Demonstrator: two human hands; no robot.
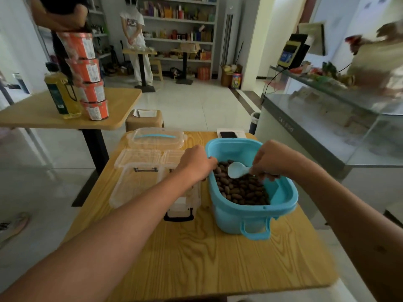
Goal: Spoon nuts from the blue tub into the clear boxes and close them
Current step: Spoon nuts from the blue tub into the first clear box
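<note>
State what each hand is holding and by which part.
The right hand pinches the pale blue spoon by its handle end, over the nuts. The left hand rests at the blue tub rim; its grip cannot be told.

A wood-grain table carries a blue tub of nuts at right. Clear boxes are set just beside it at left, a lidded clear box behind them. A phone lies at the far edge.
</note>
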